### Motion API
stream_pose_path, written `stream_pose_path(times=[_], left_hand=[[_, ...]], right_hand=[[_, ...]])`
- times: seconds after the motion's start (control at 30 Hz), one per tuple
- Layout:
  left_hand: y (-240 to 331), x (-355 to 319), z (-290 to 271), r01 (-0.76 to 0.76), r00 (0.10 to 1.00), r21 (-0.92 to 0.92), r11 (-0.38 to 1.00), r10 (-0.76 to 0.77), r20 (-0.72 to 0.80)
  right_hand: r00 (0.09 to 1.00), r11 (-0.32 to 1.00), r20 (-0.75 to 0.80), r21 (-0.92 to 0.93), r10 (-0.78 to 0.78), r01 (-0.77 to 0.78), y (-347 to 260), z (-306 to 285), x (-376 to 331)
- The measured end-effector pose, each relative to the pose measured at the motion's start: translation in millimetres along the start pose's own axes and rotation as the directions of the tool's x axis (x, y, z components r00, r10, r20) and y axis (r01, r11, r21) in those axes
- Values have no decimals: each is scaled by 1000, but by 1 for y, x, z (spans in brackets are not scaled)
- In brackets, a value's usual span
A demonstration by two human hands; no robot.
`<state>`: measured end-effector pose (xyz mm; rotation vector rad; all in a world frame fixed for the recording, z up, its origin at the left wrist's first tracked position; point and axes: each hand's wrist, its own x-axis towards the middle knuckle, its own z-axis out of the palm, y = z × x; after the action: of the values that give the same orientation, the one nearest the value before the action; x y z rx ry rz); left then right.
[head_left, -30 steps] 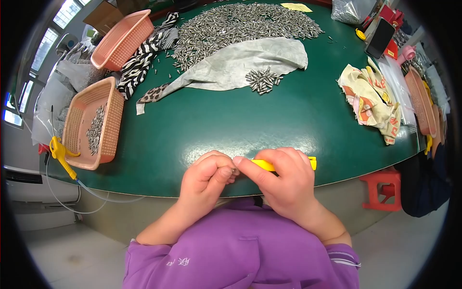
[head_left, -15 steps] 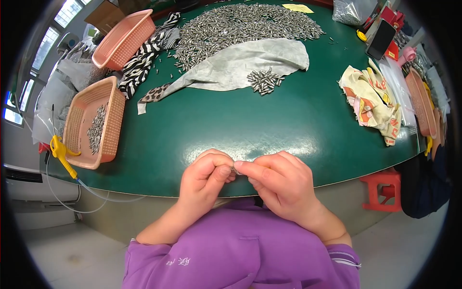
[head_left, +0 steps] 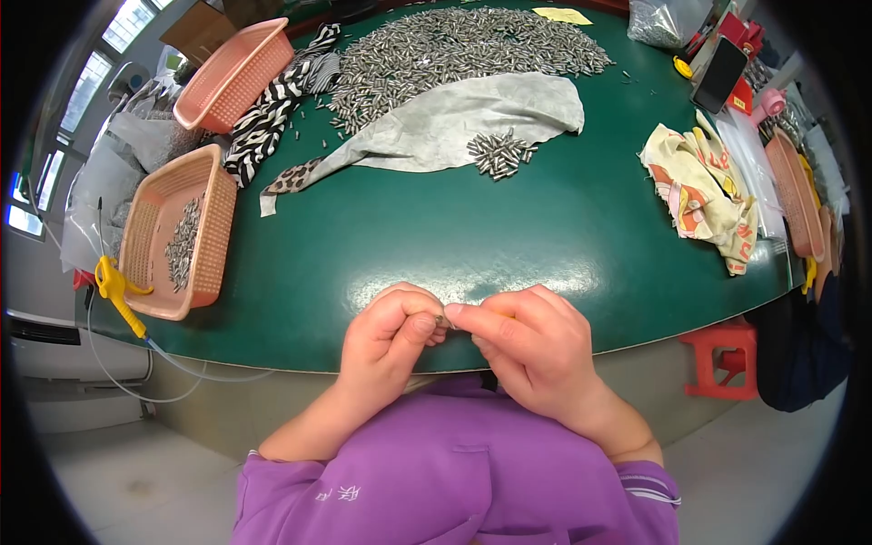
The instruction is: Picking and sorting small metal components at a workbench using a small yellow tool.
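My left hand (head_left: 389,334) is closed at the table's near edge, thumb and fingers pinching a small metal piece (head_left: 441,321), mostly covered by the fingertips. From the other side my right hand (head_left: 536,345) meets it. The right index fingertip rests at the end of that piece, with the other fingers curled in. Whether these fingers hold anything is hidden. Beyond the hands, a small heap of short silvery metal pins (head_left: 499,155) lies at the edge of a grey-white cloth (head_left: 445,118). A large pile of similar pins (head_left: 454,45) covers the back of the green table (head_left: 400,222).
At left stand a pink basket (head_left: 221,245) with some pins inside, another pink basket (head_left: 245,86), a zebra-striped cloth (head_left: 263,127) and a yellow air gun (head_left: 118,291). A patterned cloth (head_left: 695,195) and a phone (head_left: 719,74) are at right; a red stool (head_left: 727,359) stands below.
Both hands stay in nearly the same place. The right index fingertip has shifted slightly to the right, and a little more of the small metal piece shows.
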<state>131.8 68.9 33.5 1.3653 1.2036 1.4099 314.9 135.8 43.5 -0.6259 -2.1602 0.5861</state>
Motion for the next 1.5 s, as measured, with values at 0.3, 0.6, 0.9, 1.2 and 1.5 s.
stream_pose_path(times=[0.3, 0.6, 0.9, 1.2, 1.5], left_hand=[[0, -1, 1, 15, 999, 20, 1000, -14, -31], [4, 0, 3, 66, 997, 7, 998, -66, 32], [-1, -1, 2, -8, 1000, -35, 999, 8, -3], [-2, -2, 2, -32, 999, 8, 999, 33, -17], [-3, -3, 2, -44, 998, 39, 998, 45, -34]], right_hand=[[1000, 1000, 24, 3, -15, 15, -1, -1, 0], [994, 968, -83, -246, -71, 48, 2, 1, 4], [1000, 1000, -17, 20, -18, 19, 0, -1, 0], [1000, 999, 4, 31, -18, 18, -2, -1, 1], [1000, 995, 20, -95, -23, 25, -6, 2, 0]])
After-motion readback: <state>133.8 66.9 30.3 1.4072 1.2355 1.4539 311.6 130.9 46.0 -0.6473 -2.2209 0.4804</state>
